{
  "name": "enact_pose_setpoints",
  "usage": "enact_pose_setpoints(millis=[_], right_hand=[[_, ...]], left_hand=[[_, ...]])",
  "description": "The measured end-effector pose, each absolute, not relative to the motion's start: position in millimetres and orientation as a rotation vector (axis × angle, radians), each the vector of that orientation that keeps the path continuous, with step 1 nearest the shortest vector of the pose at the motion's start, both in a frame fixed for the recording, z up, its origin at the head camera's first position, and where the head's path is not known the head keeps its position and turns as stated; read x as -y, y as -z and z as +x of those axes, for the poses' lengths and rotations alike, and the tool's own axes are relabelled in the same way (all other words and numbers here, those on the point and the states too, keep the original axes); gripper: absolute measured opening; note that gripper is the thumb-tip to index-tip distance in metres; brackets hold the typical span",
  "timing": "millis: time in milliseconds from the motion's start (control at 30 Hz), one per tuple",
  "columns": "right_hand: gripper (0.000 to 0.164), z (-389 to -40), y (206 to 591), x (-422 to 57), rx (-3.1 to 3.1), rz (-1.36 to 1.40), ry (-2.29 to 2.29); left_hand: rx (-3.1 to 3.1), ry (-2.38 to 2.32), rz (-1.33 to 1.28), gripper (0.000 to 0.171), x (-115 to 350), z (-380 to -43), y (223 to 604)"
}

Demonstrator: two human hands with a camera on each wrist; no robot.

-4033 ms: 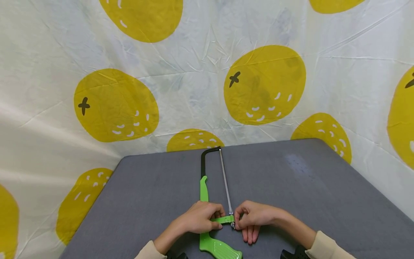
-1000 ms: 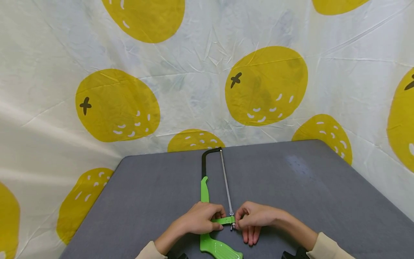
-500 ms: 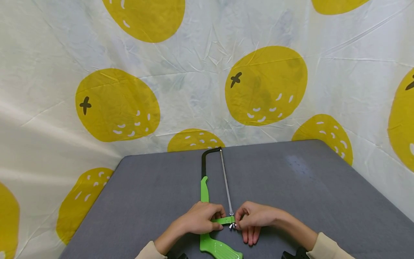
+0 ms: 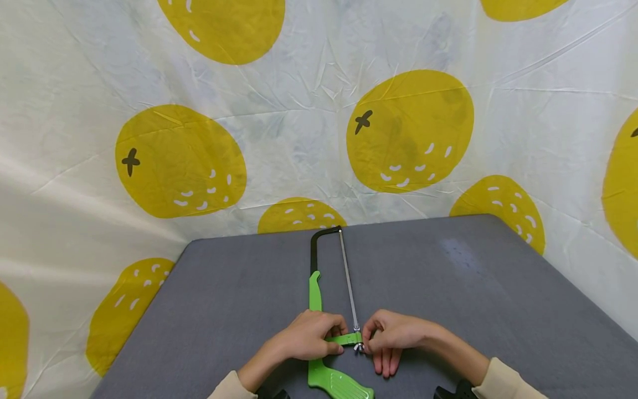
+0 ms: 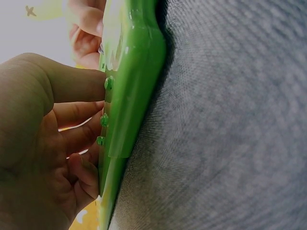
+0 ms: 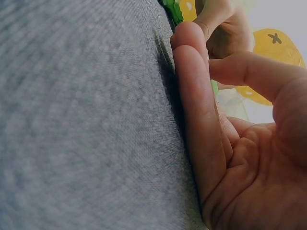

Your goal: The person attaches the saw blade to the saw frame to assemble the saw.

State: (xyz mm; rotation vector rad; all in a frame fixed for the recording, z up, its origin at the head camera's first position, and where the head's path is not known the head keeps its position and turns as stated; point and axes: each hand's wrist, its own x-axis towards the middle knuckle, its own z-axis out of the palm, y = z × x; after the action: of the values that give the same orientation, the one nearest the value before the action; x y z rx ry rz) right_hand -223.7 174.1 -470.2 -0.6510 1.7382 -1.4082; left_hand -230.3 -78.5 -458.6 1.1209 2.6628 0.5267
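Note:
A hacksaw [image 4: 315, 293] with a green frame and handle lies flat on the grey table, its black front bow pointing away. The thin blade [image 4: 348, 277] runs along its right side down to a green crosspiece [image 4: 351, 338]. My left hand [image 4: 311, 335] holds the frame at this crosspiece, thumb on the near side; the left wrist view shows the thumb [image 5: 79, 86] against the green plastic. At the crosspiece's right end is a small silver wing nut [image 4: 358, 348]. Thumb and index finger of my right hand [image 4: 394, 332] pinch at it, the other fingers resting on the table.
The grey table [image 4: 239, 288] has a pale worn patch at the right. A white cloth [image 4: 294, 149] printed with yellow fruit hangs behind and beside it. The hacksaw handle's lower end reaches the bottom of the head view.
The silver wing nut has turned: its wings appeared narrow a second ago and now stand spread. Both hands and the hacksaw have stayed almost in place.

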Motion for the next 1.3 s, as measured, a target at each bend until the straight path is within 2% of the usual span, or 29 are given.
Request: enact_pose_setpoints(millis=[233, 833, 1300], right_hand=[[0.017, -224.3, 470.6, -174.9, -1.714, -0.64, 1.412], [0.005, -224.0, 469.1, -174.5, -1.703, -0.617, 1.422], [0.014, -223.4, 471.1, -176.0, -1.711, -0.631, 1.422]], left_hand=[[-2.667, -0.527, 1.121, 0.016, 78.7, -230.1, 457.8], [-2.656, -0.531, 1.115, 0.016, 78.1, -231.5, 458.4], [-2.665, -0.519, 1.11, 0.016, 76.7, -229.8, 457.8]])
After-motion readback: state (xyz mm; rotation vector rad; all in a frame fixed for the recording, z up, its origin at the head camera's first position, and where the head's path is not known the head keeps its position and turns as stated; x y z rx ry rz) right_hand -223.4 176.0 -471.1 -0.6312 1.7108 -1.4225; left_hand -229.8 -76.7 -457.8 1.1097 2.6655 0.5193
